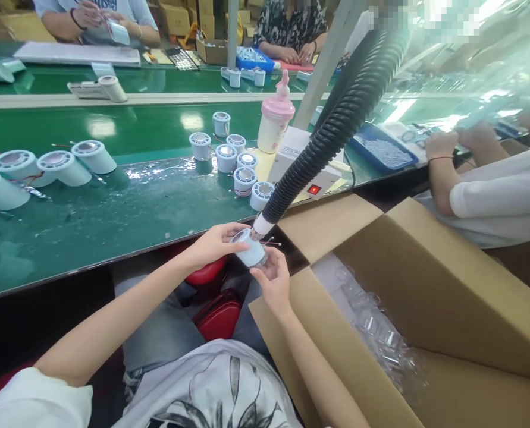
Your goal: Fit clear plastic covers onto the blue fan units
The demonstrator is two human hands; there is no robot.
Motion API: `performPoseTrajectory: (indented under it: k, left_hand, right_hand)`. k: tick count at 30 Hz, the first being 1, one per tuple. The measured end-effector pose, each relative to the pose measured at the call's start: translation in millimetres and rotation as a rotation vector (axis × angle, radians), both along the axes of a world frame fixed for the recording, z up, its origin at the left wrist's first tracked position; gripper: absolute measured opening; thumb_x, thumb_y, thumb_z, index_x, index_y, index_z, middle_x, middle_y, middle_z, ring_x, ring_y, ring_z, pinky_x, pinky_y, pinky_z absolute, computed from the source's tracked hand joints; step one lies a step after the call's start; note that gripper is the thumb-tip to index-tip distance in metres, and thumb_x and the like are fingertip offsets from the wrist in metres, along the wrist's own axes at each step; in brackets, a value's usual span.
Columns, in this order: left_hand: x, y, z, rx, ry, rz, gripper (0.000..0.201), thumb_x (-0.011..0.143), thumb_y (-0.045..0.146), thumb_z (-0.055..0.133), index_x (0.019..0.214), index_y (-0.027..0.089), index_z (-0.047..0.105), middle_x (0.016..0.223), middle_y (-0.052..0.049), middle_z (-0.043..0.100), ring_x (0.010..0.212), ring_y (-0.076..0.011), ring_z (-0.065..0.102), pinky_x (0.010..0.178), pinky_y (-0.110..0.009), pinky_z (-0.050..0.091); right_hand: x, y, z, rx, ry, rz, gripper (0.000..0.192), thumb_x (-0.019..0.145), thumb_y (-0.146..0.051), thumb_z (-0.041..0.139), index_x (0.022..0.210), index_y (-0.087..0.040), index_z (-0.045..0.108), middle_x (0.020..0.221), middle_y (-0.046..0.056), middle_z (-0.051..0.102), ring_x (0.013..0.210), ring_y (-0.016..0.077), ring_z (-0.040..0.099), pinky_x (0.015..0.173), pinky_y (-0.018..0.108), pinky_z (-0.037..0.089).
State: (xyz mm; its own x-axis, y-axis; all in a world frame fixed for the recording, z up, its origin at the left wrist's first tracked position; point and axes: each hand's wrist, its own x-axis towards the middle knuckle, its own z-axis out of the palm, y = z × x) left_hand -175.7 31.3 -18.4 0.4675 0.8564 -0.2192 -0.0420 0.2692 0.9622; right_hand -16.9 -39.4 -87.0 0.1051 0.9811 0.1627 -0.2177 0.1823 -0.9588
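My left hand (213, 242) and my right hand (272, 279) both grip one small pale-blue cylindrical part (249, 249) with thin red wires at its end. I hold it below the table edge, right under the white nozzle of a black ribbed hose (336, 128). Several similar white cylindrical parts (242, 163) stand grouped on the green table just beyond the hose tip.
Larger white cylinders (53, 166) lie at the table's left. A pink-capped bottle (274, 119) and a white box with a red switch (313, 189) stand behind the hose. An open cardboard box (425, 297) with clear plastic pieces sits at my right. Other people work opposite and to the right.
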Motion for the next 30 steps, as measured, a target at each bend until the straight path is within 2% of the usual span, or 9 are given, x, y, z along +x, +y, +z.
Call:
performPoseTrajectory:
  k: [4,7,10,13,16,21,25,30]
  left_hand:
    - [-6.4,-1.8,0.8,0.025,0.005,0.018,0.058,0.066,0.027,0.079,0.117,0.013,0.057,0.117,-0.014,0.065,0.103,-0.0223,0.062,0.095,-0.039,0.044]
    - [-14.9,-12.9,-3.2,0.033,-0.012,-0.009,0.062,0.06,0.023,0.083,0.114,0.015,0.055,0.118,-0.014,0.062,0.103,-0.0212,0.061,0.09,-0.036,0.048]
    - [-27.0,-36.3,-4.1,0.069,-0.027,-0.11,0.063,0.061,0.018,0.083,0.116,0.019,0.052,0.126,-0.013,0.057,0.105,-0.021,0.06,0.087,-0.033,0.05]
    - [-38.7,-64.2,1.3,0.137,0.048,-0.201,0.068,0.066,0.018,0.079,0.127,0.023,0.049,0.133,-0.012,0.052,0.113,-0.022,0.058,0.095,-0.036,0.048]
    - [-45.7,-84.5,9.5,0.225,0.146,-0.24,0.073,0.067,0.021,0.079,0.133,0.025,0.048,0.136,-0.012,0.052,0.122,-0.0256,0.053,0.102,-0.04,0.044]
    - [-51.0,-97.0,17.4,0.431,0.186,-0.226,0.079,0.064,0.022,0.081,0.135,0.027,0.046,0.14,-0.011,0.05,0.129,-0.0278,0.046,0.105,-0.039,0.041]
    - [-53.5,-100.2,22.2,0.498,0.188,-0.211,0.08,0.065,0.021,0.081,0.137,0.028,0.045,0.14,-0.011,0.05,0.129,-0.0285,0.046,0.106,-0.04,0.04]
    - [-54.7,-102.8,27.3,0.523,0.19,-0.214,0.079,0.066,0.024,0.08,0.137,0.029,0.045,0.14,-0.01,0.05,0.13,-0.0288,0.046,0.106,-0.04,0.039]
  right_hand:
    - [3.1,7.1,4.5,0.018,-0.008,0.079,0.048,0.072,-0.037,0.074,0.11,-0.023,0.048,0.118,0.012,0.058,0.11,0.023,0.058,0.09,0.039,0.054]
    - [11.1,4.9,8.3,0.029,-0.041,0.155,0.047,0.069,-0.033,0.077,0.106,-0.022,0.051,0.119,0.012,0.058,0.113,0.0243,0.058,0.089,0.038,0.054]
    - [23.3,-6.0,18.9,0.111,-0.234,0.277,0.043,0.07,-0.029,0.078,0.105,-0.022,0.054,0.119,0.012,0.06,0.117,0.0255,0.056,0.09,0.039,0.054]
    - [33.7,-20.3,36.5,0.275,-0.526,0.371,0.04,0.074,-0.027,0.075,0.108,-0.023,0.054,0.117,0.012,0.062,0.118,0.0255,0.056,0.094,0.041,0.051]
    - [38.5,-30.4,54.3,0.338,-0.646,0.429,0.041,0.075,-0.027,0.075,0.11,-0.024,0.053,0.116,0.011,0.063,0.116,0.0256,0.057,0.097,0.041,0.049]
    - [37.0,-36.3,73.0,0.27,-0.644,0.514,0.043,0.076,-0.032,0.074,0.112,-0.024,0.053,0.119,0.011,0.062,0.114,0.0255,0.058,0.093,0.039,0.054]
    - [34.2,-39.2,81.0,0.131,-0.557,0.553,0.045,0.075,-0.034,0.075,0.113,-0.024,0.054,0.116,0.009,0.062,0.108,0.0248,0.062,0.087,0.036,0.058]
    - [32.2,-39.9,88.7,-0.039,-0.441,0.612,0.048,0.073,-0.036,0.076,0.114,-0.026,0.055,0.111,0.006,0.063,0.1,0.0231,0.065,0.085,0.035,0.059]
